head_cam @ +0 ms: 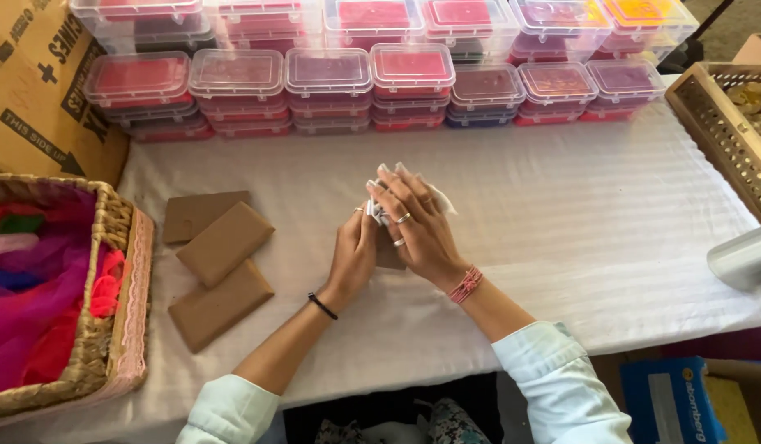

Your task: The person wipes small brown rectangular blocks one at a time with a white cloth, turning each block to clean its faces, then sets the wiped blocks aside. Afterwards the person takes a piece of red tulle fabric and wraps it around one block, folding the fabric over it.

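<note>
1. Step in hand, by my read: wrapping. Both hands work a small white paper or tissue piece (379, 210) around a flat brown cardboard-coloured rectangular block (389, 253), mid-surface, slightly toward the near edge.
2. Left hand (352, 259): grip curled closed against the block's left side and underside, fingertips up in the white piece. Black band on that wrist.
3. Right hand (417, 230): lies over the top, fingers long and close together, pressing the white piece down; rings on several fingers, pink braided band on the wrist. Most of the block is hidden beneath it.
4. Three more flat brown rectangular blocks (220, 263) lie bare toward the left edge of the white-cloth-covered surface (578, 214), overlapping, well apart from the hands.
5. Woven wicker basket with bright pink and red fabric (109, 329) sits at the near-left corner. Stacked clear-lidded plastic boxes with red and purple contents (356, 82) line the far edge.
6. Next move calls for, judged: keeping the fold tight with one grip while the other tucks the loose white edge. How far the wrap has got I cannot tell.
</note>
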